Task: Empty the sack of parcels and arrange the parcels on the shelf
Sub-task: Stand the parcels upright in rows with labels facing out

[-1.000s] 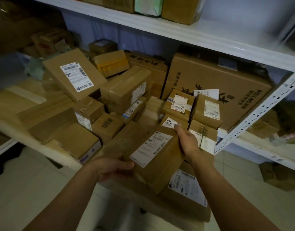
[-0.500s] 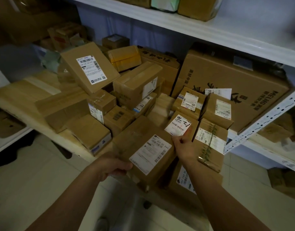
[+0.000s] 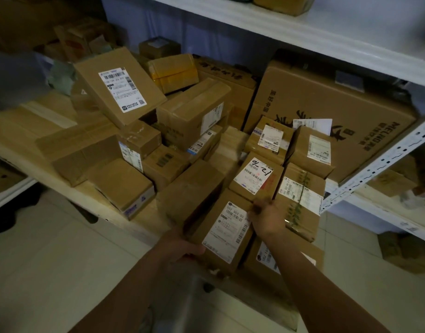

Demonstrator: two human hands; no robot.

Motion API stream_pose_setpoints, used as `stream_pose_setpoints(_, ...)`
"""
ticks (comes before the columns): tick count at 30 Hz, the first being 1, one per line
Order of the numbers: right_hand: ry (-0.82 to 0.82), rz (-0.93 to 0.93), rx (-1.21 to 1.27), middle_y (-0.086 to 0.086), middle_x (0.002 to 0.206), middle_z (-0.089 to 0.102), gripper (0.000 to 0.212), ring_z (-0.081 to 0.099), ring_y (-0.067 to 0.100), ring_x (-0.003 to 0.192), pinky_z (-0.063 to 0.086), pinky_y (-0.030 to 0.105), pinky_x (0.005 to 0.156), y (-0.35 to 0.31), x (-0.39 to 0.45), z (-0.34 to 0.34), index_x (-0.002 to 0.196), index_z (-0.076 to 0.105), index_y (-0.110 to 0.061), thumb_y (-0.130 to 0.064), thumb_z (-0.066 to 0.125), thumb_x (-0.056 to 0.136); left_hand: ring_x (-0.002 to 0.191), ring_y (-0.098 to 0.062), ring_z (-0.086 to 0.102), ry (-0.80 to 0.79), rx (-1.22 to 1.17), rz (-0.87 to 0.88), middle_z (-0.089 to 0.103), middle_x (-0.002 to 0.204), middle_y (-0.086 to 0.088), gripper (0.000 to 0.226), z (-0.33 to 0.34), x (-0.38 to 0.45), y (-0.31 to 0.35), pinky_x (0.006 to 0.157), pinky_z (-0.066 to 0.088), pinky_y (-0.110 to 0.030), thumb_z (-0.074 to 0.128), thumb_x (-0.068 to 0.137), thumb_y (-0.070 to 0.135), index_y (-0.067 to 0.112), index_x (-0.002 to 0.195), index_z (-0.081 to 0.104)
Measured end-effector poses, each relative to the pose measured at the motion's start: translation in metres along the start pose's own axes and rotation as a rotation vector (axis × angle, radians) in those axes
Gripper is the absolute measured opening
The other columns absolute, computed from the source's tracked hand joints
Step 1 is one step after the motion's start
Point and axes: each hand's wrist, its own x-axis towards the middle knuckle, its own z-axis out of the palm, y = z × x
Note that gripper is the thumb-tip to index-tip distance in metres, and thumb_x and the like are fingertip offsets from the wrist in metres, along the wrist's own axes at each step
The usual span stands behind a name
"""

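Observation:
A brown cardboard parcel with a white shipping label lies tilted at the front of the wooden shelf. My left hand grips its near left corner from below. My right hand rests on its far right edge, fingers curled over the top. Just behind it sits a smaller parcel whose label bears handwritten digits. Another parcel with a taped label stands to the right. No sack is in view.
Many more cardboard parcels crowd the shelf, including a large printed box at the back right and a tilted flat box at the left. A white upper shelf hangs overhead. A white perforated upright stands at the right. Pale floor tiles lie below.
The parcel in my hands has sunk lower onto the front of the pile, uncovering the handwritten-label parcel behind it. My right hand slid to its far right edge. The view shifted left.

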Motion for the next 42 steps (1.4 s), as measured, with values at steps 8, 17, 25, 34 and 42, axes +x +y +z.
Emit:
stream_pose_setpoints(8, 0.37, 0.222, -0.122, 0.013, 0.129, 0.045, 0.05, 0.039, 0.032, 0.125, 0.027, 0.052, 0.108, 0.023, -0.008, -0.001, 0.128, 0.05, -0.016, -0.033, 0.062, 0.084, 0.103, -0.031, 0.065, 0.007, -0.012, -0.064, 0.068, 0.106, -0.015, 0.031, 0.002, 0.001, -0.001, 0.09, 0.055, -0.041, 0.077, 0.073, 0.003, 0.0, 0.101, 0.064)
stream_pose_setpoints(17, 0.218, 0.472, 0.054, 0.008, 0.16, -0.003, 0.083, -0.001, 0.032, 0.147, 0.0, 0.072, 0.106, 0.058, -0.014, 0.005, 0.151, 0.009, -0.027, -0.037, 0.06, 0.087, 0.081, -0.018, 0.065, -0.047, 0.006, -0.036, 0.066, 0.09, -0.005, 0.023, 0.009, -0.003, 0.0, 0.062, 0.056, -0.023, 0.076, 0.075, 0.005, 0.012, 0.09, 0.059)
stream_pose_setpoints(25, 0.219, 0.378, 0.07, 0.008, 0.155, 0.007, 0.082, 0.016, 0.034, 0.143, 0.008, 0.068, 0.111, 0.061, -0.014, 0.006, 0.148, 0.024, -0.026, -0.031, 0.07, 0.08, 0.088, -0.019, 0.063, -0.073, 0.141, -0.126, 0.064, 0.099, -0.005, 0.03, 0.005, -0.01, 0.005, 0.077, 0.056, -0.036, 0.078, 0.075, 0.026, 0.018, 0.094, 0.055)
stream_pose_setpoints(34, 0.338, 0.047, 0.072, 0.014, 0.132, 0.046, 0.044, 0.043, 0.028, 0.123, 0.038, 0.037, 0.103, -0.011, -0.007, -0.003, 0.127, 0.055, -0.01, -0.023, 0.063, 0.086, 0.128, -0.036, 0.041, 0.786, 0.313, 0.149, 0.038, 0.14, -0.016, 0.107, -0.02, 0.013, 0.04, 0.1, 0.042, -0.052, 0.087, 0.054, 0.048, 0.009, 0.138, 0.033)
stream_pose_setpoints(42, -0.091, -0.01, 0.401, 0.001, 0.105, 0.063, 0.019, 0.061, 0.012, 0.089, 0.053, 0.025, 0.077, -0.081, 0.003, 0.022, 0.111, 0.06, -0.016, -0.02, 0.058, 0.092, 0.141, -0.031, 0.023, 0.444, 0.825, 0.159, 0.017, 0.151, -0.015, 0.133, -0.027, 0.028, 0.06, 0.111, 0.03, -0.043, 0.083, 0.053, 0.053, 0.008, 0.146, 0.0)
